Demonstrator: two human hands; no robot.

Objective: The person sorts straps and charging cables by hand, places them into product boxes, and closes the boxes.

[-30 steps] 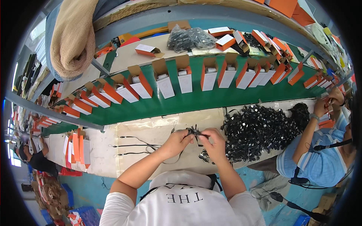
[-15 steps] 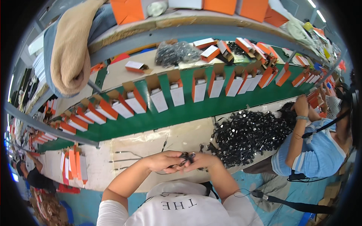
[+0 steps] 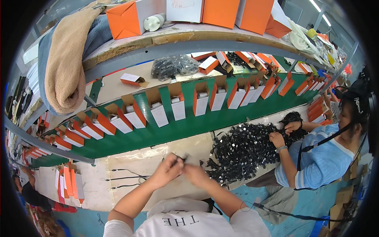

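Over the pale work table (image 3: 158, 148), my left hand (image 3: 169, 172) is closed, and a short dark part of a black cable (image 3: 182, 158) sticks out past its fingertips. Close beside it, my right hand (image 3: 194, 174) is smeared by motion, so its fingers do not show clearly. Most of the cable is hidden by the hands or blurred. Several thin black cables (image 3: 128, 177) lie roughly side by side on the table, left of my hands. A big heap of black cables with small pale ends (image 3: 242, 152) spreads to the right of my right hand.
At right, a co-worker in a light blue top (image 3: 323, 158) has both hands at the heap. Beyond the table, a green conveyor belt (image 3: 158, 132) carries a row of open orange-and-white boxes (image 3: 159, 115). A shelf edge (image 3: 177, 37) spans above; more boxes (image 3: 70, 183) stand at left.
My hands have drawn slightly apart and the right one now blurs. The co-worker's hands have come onto the heap. The whole view has shifted a little.
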